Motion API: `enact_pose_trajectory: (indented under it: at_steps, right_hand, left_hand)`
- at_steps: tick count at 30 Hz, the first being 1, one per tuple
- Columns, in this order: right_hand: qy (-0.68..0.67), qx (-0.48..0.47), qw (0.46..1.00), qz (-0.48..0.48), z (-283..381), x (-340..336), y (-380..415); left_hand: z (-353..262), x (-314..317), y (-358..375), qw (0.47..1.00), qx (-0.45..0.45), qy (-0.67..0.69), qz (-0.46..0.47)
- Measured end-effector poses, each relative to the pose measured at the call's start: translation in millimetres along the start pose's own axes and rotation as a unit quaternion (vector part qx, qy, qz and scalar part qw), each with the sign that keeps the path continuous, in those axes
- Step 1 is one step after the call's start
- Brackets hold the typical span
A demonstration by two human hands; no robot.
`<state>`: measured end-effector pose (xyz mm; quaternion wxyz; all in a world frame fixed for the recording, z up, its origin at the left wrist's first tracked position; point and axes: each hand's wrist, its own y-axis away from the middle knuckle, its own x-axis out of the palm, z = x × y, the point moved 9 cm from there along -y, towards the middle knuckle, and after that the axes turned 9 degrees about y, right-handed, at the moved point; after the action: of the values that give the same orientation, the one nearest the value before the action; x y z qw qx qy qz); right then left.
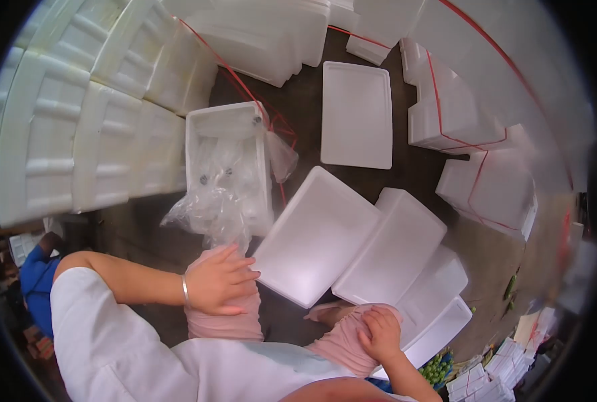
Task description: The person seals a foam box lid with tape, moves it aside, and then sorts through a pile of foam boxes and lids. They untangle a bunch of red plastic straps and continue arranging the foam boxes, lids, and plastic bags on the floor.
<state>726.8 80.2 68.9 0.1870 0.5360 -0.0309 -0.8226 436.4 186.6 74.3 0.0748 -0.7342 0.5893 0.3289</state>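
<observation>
My left hand (223, 281), a silver bangle at its wrist, lies with fingers spread on my left knee, over pink trousers (226, 327). My right hand (381, 332) rests on my right knee, fingers stretched over the cloth. Neither holds anything. Just beyond the left knee stands an open white foam box (263, 181) with clear plastic bags (221, 201) inside and spilling over its near edge. White foam pieces lie in front of me: a flat lid-like one (318, 234), another beside it (395, 244), and more (432, 285) partly behind my right knee.
White foam boxes are stacked along the left (104, 127). More foam boxes (473, 184), tied with red string, stand at right. A foam lid (357, 114) lies on the dark floor. A person in blue (36, 285) is at far left; green produce (436, 368) sits lower right.
</observation>
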Motion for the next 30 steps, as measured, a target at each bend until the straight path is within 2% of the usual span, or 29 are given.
enact_pose_trajectory:
  at_steps: [1,3,6,8,10,11,12,14,16,18,19,20,22,26,28,30]
  right_hand:
    - [-0.006,0.007,1.0,0.013,1.0,-0.9,3.7]
    - [-0.018,0.023,0.999,-0.029,-3.2,-13.2,-0.3]
    - [-0.06,-0.009,0.998,0.024,3.4,-2.9,25.4]
    - [-0.025,0.007,0.998,0.062,9.6,1.0,41.5]
    - [0.007,0.027,0.995,0.095,28.8,12.1,59.4]
    - [0.097,0.036,0.986,0.129,39.5,25.0,64.9]
    - [0.185,0.047,0.969,0.16,59.8,23.9,67.8]
    - [0.085,0.128,0.942,0.298,124.6,8.0,47.5]
    - [-0.115,0.134,0.941,0.288,210.9,-55.8,-3.0]
    - [-0.253,0.132,0.929,0.234,269.6,-118.1,-44.6]
    - [-0.278,0.15,0.918,0.239,285.4,-147.0,-61.9]
    - [-0.302,0.168,0.907,0.242,291.2,-171.0,-76.3]
    - [-0.254,0.182,0.935,0.167,272.9,-213.9,-98.6]
    - [-0.224,0.269,0.936,-0.046,184.3,-279.4,-79.4]
    - [-0.239,0.329,0.909,-0.089,134.8,-274.8,-39.6]
    - [-0.17,0.414,0.894,-0.029,96.8,-256.9,9.6]
  left_hand:
    - [0.5,7.1,8.6,1.0,-0.001,0.014,0.009]
    - [6.6,-4.8,17.9,0.997,-0.04,0.042,-0.047]
    - [-0.4,5.9,43.9,0.998,-0.003,0.06,-0.019]
    - [-5.2,16.9,71.2,0.998,-0.02,0.065,-0.016]
    - [3.6,26.1,100.9,0.989,-0.143,-0.034,-0.026]
    - [0.3,21.4,112.8,0.977,-0.203,-0.058,-0.025]
    - [-12.7,26.6,115.6,0.979,-0.195,-0.059,-0.031]
    - [-18.0,13.7,144.3,0.895,-0.4,-0.181,-0.078]
    - [-64.0,-7.7,154.3,0.896,-0.427,0.011,-0.124]
    - [-125.1,-70.8,160.5,0.93,-0.311,0.133,-0.141]
    - [-151.4,-110.8,164.0,0.951,-0.242,0.151,-0.118]
    - [-168.8,-139.4,178.8,0.957,-0.163,0.132,-0.199]
    - [-164.0,-175.6,205.0,0.936,-0.18,0.229,-0.2]
    - [-200.0,-312.1,278.5,0.872,-0.121,0.233,-0.414]
    - [-214.2,-352.8,315.2,0.821,-0.093,0.228,-0.515]
    - [-228.6,-383.0,343.3,0.782,-0.079,0.203,-0.583]
